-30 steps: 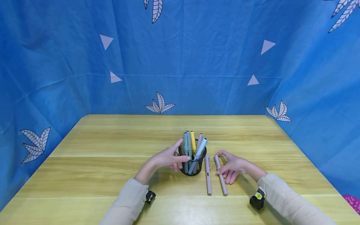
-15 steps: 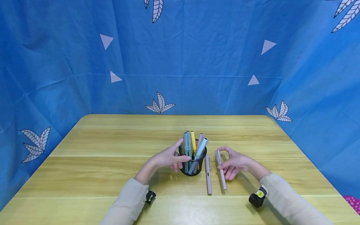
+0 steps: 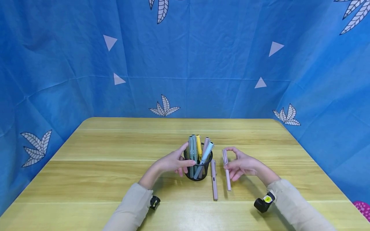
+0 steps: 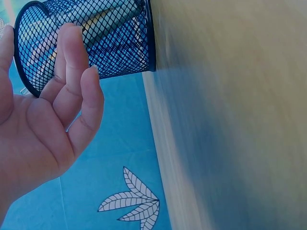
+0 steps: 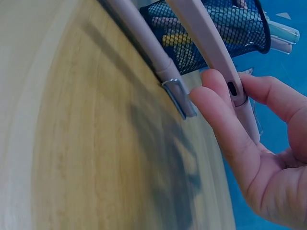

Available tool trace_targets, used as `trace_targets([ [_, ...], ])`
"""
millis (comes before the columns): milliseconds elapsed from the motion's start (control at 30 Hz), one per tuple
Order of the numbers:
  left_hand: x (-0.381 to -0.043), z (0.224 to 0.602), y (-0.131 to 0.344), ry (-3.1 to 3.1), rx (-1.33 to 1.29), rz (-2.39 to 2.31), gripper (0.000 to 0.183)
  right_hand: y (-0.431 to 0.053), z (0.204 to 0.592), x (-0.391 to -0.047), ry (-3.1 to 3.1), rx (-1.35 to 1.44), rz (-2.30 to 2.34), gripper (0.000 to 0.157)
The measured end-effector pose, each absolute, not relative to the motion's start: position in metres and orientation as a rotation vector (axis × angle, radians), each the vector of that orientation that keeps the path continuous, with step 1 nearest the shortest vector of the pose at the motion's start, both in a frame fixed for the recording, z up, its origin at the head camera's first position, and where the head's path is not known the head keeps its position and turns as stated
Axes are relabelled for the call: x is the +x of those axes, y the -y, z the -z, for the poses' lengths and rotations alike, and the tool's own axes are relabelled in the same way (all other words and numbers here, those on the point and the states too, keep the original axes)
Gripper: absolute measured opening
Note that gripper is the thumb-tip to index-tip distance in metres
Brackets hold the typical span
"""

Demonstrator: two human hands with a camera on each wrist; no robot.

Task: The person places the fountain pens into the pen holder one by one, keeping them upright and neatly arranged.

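Observation:
A black mesh pen cup (image 3: pixel 196 179) stands upright on the table, holding several pens: teal, a yellow pen (image 3: pixel 198 144), a mauve one and a light blue pen (image 3: pixel 207 152) that leans right. My left hand (image 3: pixel 170 162) holds the cup from its left side, thumb along the front rim; in the left wrist view the other fingers lie against the mesh (image 4: pixel 115 57). Thumb and fingers of my right hand (image 3: pixel 243 165) pinch a capped mauve pen (image 5: pixel 206 36), raised off the wood. Between cup and right hand, a second mauve pen (image 3: pixel 214 186) lies on the table.
The wood-grain table (image 3: pixel 115 141) stretches out on both sides of the hands. Behind it hangs a blue cloth (image 3: pixel 219 64) with leaf and triangle prints. A pink dotted object (image 3: pixel 361 208) shows at the right edge.
My right hand has lifted the mauve pen off the table, moving slightly away from me and turning the pen more upright. The left hand and the pen cup have stayed in place.

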State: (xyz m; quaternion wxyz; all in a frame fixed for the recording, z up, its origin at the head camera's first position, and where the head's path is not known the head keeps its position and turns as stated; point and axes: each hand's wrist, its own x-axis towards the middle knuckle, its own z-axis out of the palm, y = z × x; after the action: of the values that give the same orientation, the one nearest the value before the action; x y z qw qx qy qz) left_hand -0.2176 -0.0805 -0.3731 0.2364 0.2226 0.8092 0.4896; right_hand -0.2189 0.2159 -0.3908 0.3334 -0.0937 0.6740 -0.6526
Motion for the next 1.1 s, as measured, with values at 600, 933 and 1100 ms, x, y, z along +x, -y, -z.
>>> trace_targets([
  [600, -0.216, 0.372, 0.081, -2.219, 0.604, -1.339, 0.089, -0.204, 0.377, -0.219, -1.799, -0.322, 1.847, 0.078],
  [933, -0.217, 0.371, 0.080, -2.214, 0.600, -1.340, 0.089, -0.201, 0.364, -0.216, -1.797, -0.264, 1.951, 0.079],
  [1100, -0.218, 0.371, 0.079, -2.219, 0.598, -1.334, 0.088, -0.200, 0.361, -0.217, -1.803, -0.260, 1.982, 0.080],
])
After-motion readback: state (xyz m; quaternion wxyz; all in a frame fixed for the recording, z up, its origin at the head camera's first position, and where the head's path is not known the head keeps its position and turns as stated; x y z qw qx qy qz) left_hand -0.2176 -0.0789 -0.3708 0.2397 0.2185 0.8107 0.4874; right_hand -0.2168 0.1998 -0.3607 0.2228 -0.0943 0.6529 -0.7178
